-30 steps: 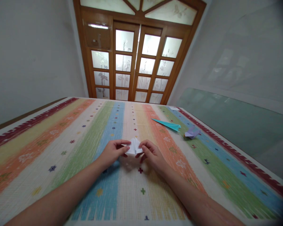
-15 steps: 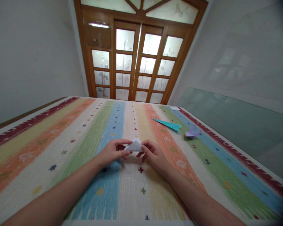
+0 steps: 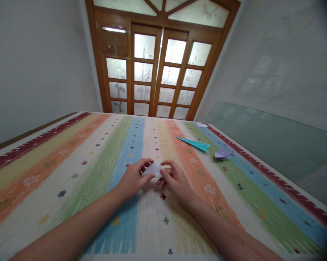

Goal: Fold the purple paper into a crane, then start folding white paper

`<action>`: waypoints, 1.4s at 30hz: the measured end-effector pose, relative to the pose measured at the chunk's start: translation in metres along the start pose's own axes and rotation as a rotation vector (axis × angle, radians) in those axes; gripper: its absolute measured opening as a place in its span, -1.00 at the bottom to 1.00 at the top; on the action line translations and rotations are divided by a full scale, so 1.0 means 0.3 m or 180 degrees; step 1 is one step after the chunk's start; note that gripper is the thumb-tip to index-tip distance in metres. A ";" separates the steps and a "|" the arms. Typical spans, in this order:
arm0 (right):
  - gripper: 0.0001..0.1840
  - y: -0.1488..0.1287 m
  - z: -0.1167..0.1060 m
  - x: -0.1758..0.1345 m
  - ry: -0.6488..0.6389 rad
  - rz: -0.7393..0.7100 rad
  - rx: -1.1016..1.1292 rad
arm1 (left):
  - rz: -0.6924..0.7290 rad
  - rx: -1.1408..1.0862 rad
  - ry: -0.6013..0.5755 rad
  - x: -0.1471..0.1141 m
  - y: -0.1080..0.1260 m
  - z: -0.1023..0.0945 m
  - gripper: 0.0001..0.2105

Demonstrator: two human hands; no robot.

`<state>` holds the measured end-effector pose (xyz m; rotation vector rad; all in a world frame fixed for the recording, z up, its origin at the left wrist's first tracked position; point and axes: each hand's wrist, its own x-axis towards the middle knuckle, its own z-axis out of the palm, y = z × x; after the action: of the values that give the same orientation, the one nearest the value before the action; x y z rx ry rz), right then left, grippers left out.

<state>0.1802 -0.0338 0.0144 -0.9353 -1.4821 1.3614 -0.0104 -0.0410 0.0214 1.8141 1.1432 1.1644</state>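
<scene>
A small white folded paper [image 3: 153,169], roughly triangular, is held just above the striped tablecloth [image 3: 95,174] between my two hands. My left hand [image 3: 135,176] pinches its left side, thumb along the near lower edge and fingers behind. On the opposite side, my right hand [image 3: 175,178] grips the right corner between thumb and forefinger, the other fingers curled beneath. Fingers cover parts of both ends of the paper. Beyond my right hand lie a turquoise folded paper plane [image 3: 194,143] and a purple folded paper shape [image 3: 222,153].
The cloth covers a wide table reaching toward wooden doors with glass panes [image 3: 158,72]. A pale green panel [image 3: 269,134] stands along the table's right side. White walls rise at left and right. A small white slip [image 3: 202,125] lies near the far right corner.
The white paper has shifted slightly left and tilted, showing a smoother face. My right thumb and fingers have moved left over its right corner; my left thumb sits farther along the lower edge.
</scene>
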 end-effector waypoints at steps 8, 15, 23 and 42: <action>-0.63 -0.006 -0.004 0.002 -0.0203 0.0059 0.0470 | -0.0450 -0.0422 -0.0169 0.007 0.001 0.004 -0.77; -0.65 0.015 -0.022 0.006 -0.0326 -0.0203 0.0490 | -0.0705 -0.1257 -0.0928 0.004 -0.013 -0.003 -0.64; -0.67 0.007 -0.005 -0.006 -0.0296 -0.0381 0.0090 | -0.0167 -0.0503 -0.0967 -0.014 0.018 0.000 -0.74; -0.53 -0.025 -0.035 -0.027 -0.0275 -0.1745 -0.1778 | -0.1056 -0.2316 -0.0673 -0.004 0.006 0.003 -0.65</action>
<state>0.1930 -0.0387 0.0207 -0.7157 -2.0496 0.6031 -0.0094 -0.0429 0.0224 1.1073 0.7225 0.9855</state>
